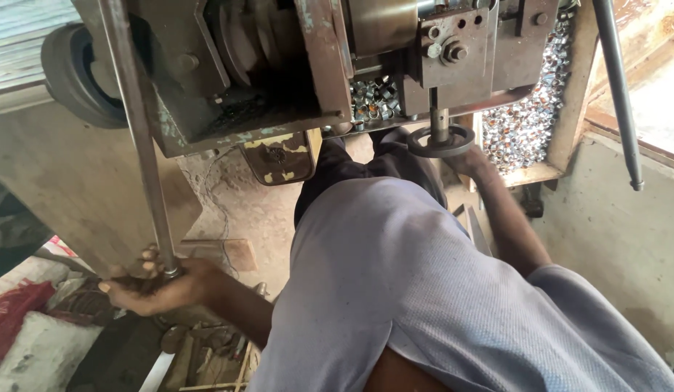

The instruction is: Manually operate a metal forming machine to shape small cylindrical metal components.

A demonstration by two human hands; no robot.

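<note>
The left hand (pixel 157 284) is clamped round the lower end of a long steel lever (pixel 137 138), low and beside the hip, probably for leverage on the rusty press machine (pixel 315 65). The right hand (pixel 473 161) reaches under the die ring (pixel 442 140); its grip is hidden. Shiny metal rings (pixel 529 116) fill the wooden tray (pixel 569 109) just beyond it.

Long grey steel lever rod (pixel 141 138), slightly tilted, gripped at bottom

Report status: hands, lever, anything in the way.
Left hand gripping lever at its lower end. Right hand at handwheel under machine, grip unclear. Own torso blocks the view between.
</note>
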